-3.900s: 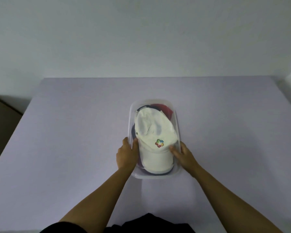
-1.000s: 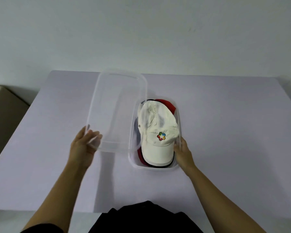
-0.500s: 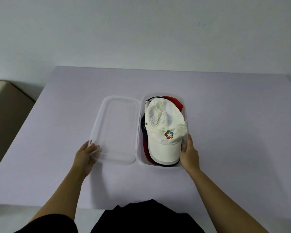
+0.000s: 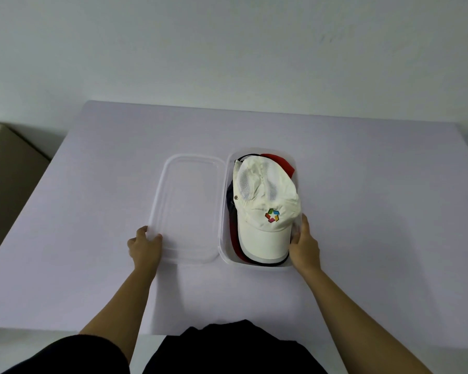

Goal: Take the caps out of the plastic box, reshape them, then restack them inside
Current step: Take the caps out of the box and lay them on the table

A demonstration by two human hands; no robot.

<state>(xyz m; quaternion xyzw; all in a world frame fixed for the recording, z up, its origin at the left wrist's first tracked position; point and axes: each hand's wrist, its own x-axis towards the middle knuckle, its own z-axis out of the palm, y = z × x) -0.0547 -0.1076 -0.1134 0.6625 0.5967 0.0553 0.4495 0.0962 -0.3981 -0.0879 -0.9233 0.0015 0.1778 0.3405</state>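
Carrying everything — table (image 4: 376, 184): lavender and matte; fills most of the view, with its far edge against the wall.
Wall (image 4: 227, 49): pale and plain; rises behind the table.
Tan object (image 4: 8, 179): sits off the table's left side, lower than the tabletop; cannot tell what it is.
Dark clothing (image 4: 227, 349): shows at the bottom edge, between the two forearms.
Lid (image 4: 189, 206): clear, a rounded rectangle; lies flat on the table just left of the plastic box, right edge at the box's left wall; cannot tell whether touching.
Plastic box (image 4: 223, 228): clear and uncovered; stands right of centre on the table, long side running away from the person; holds the stacked caps.
White cap (image 4: 265, 201): tops the stack inside the box, brim toward the person, crumpled crown with mesh panels toward the far end.
Red cap (image 4: 280, 163): lies under the white one; peeks out at the box's far right corner.
Dark cap (image 4: 230, 195): navy or black; shows along the stack's left side, below the white cap.
Left hand (image 4: 143, 247): at the lid's near-left corner, fingers curled over the rim — clamped on the lid.
Right hand (image 4: 304, 247): on the box's right wall near the front corner, fingers closed on that wall, one digit stretched along the rim.
Logo (image 4: 272, 215): multicoloured; sits on the white cap's front, just above the brim.
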